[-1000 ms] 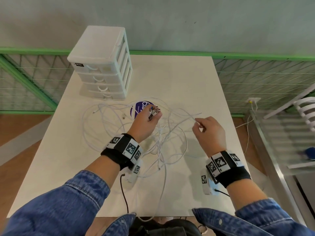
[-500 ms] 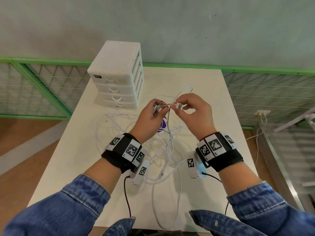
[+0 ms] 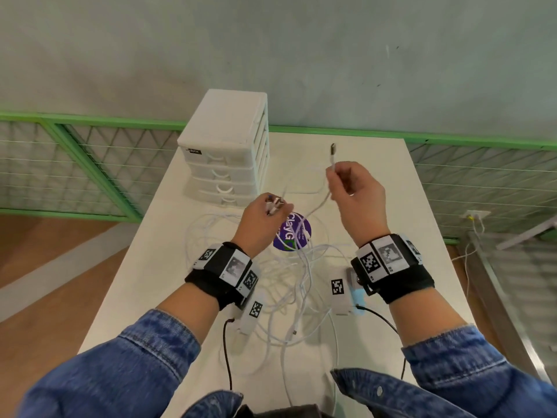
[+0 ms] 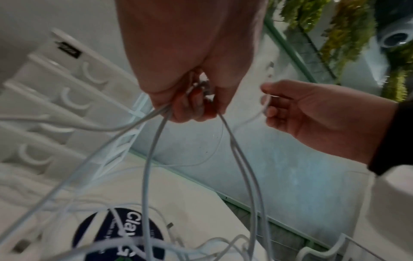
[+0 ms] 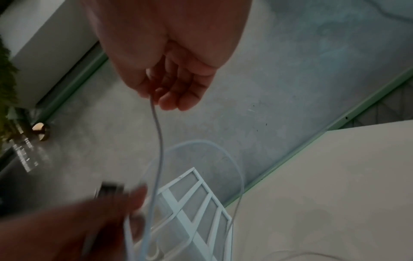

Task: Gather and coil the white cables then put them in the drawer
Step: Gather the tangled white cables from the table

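Several white cables (image 3: 289, 276) lie tangled on the white table (image 3: 391, 212), some strands lifted. My left hand (image 3: 265, 218) grips a bunch of cable ends (image 3: 275, 205), raised above the table; in the left wrist view its curled fingers (image 4: 192, 106) hold several strands (image 4: 152, 159) that hang down. My right hand (image 3: 352, 191) pinches one cable just below its plug (image 3: 332, 150), which points up; that strand (image 5: 156, 141) hangs from the fingers (image 5: 174, 98). The white drawer unit (image 3: 229, 158) stands at the back left with all its drawers closed.
A round purple sticker (image 3: 294, 233) sits on the table under the cables. A green mesh fence (image 3: 75, 164) runs behind the table below a grey wall. A white rack (image 3: 527, 230) stands to the right of the table.
My hands were together at the cable ends half a second ago; now the right hand has drawn away up and right with one plug end, while the left keeps its bunch.
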### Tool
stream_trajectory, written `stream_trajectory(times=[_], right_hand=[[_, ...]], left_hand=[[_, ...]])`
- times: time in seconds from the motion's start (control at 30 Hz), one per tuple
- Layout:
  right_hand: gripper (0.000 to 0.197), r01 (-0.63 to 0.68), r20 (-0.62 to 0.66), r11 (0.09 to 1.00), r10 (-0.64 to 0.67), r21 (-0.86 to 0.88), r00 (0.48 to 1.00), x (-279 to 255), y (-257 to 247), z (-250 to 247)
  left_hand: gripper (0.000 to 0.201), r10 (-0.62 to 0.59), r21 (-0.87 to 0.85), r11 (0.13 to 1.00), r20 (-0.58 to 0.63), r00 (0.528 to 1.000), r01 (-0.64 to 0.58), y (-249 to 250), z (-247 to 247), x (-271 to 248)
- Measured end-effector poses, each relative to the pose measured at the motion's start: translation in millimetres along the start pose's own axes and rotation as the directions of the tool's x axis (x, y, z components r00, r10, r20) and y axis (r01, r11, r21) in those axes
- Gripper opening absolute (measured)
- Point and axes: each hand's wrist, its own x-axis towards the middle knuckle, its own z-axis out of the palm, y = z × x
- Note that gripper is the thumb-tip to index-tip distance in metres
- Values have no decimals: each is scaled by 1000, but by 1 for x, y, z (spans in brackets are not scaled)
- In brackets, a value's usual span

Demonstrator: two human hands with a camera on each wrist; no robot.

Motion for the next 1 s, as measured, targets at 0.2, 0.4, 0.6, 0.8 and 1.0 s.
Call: stream_trajectory(times=[0.2, 0.4, 0.6, 0.8, 1.0], right_hand=[[19, -48, 188, 998, 40, 42, 981, -3, 0, 19], [16, -110, 397, 986, 152, -125, 905, -28, 15, 59], [18, -93, 389, 980, 156, -175, 908, -34, 20, 68], [22, -76, 291, 989, 111, -128, 950, -33, 8, 70], [33, -242, 498, 966, 257, -94, 828, -36, -2, 69]], left_hand=[[25, -126, 69, 989, -37, 991, 129, -20, -13, 9], [12, -134, -268, 955, -6, 991, 128, 2, -16, 13], [16, -55, -302, 950, 72, 996, 74, 16, -26, 4], [8, -17, -164, 986, 66, 998, 28, 20, -29, 2], [23, 69, -254, 967, 146, 987, -30, 35, -30, -8]])
